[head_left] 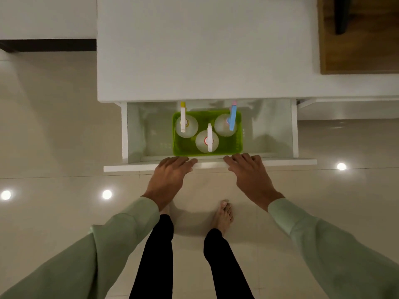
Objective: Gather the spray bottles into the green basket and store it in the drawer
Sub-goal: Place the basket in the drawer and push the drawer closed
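The green basket (183,147) stands inside the open white drawer (295,134), near its front wall. Three clear spray bottles stand upright in it: one with a yellow-tipped white head (186,125) at the back left, one with a blue head (225,125) at the back right, and one with a white head and red collar (206,140) at the front. My left hand (170,174) and my right hand (250,172) lie flat on the top edge of the drawer front (287,162), fingers spread, holding nothing.
The drawer sticks out from under a white cabinet top (205,50). A second white unit (345,108) adjoins on the right, with a wooden surface (358,50) behind it. Glossy beige floor tiles (64,137) lie all around. My bare feet stand just in front of the drawer.
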### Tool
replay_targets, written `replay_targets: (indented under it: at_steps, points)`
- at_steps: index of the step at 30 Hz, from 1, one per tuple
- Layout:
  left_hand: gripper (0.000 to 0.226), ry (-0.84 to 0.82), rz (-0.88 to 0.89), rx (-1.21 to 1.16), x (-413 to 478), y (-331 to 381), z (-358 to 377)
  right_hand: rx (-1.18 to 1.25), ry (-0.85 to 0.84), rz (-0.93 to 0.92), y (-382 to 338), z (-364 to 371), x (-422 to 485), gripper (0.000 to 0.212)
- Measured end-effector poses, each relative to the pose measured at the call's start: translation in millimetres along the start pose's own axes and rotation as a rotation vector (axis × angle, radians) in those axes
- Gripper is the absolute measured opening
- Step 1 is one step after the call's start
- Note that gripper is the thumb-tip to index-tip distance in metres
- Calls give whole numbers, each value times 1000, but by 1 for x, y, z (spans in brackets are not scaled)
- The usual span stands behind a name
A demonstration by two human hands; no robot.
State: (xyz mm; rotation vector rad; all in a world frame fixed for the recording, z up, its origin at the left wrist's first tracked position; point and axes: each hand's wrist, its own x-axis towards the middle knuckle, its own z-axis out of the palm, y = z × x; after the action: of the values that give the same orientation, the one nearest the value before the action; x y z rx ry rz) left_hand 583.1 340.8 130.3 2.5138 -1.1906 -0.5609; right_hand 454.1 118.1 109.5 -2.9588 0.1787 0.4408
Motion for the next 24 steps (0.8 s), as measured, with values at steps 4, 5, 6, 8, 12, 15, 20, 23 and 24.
replay_targets:
  at_steps: [4, 5, 6, 8, 12, 15, 20, 23, 24]
  points:
    - [39, 117, -55, 70, 30, -5, -6, 27, 109, 74, 5, -10, 30, 45]
    - [47, 151, -56, 93, 38, -6, -9, 13, 131, 88, 5, -15, 37, 56]
    - [55, 171, -54, 118, 45, -8, -12, -4, 145, 100, 4, -20, 46, 69]
    - [71, 180, -55, 171, 61, -11, -17, -25, 158, 124, 3, -28, 62, 91]
    - [81, 177, -72, 225, 91, -18, -24, -53, 217, 112, 10, -37, 90, 98]
    - [76, 171, -64, 225, 110, -25, -27, -73, 220, 94, 22, -42, 111, 104]
    - [61, 216, -87, 233, 135, -31, -39, -158, 245, 78, 35, -48, 135, 101]
    - [55, 237, -93, 268, 146, -32, -43, -213, 276, 64, 40, -52, 146, 95]
    - [56, 239, -98, 282, 149, -32, -44, -227, 282, 59, 41, -54, 149, 92]
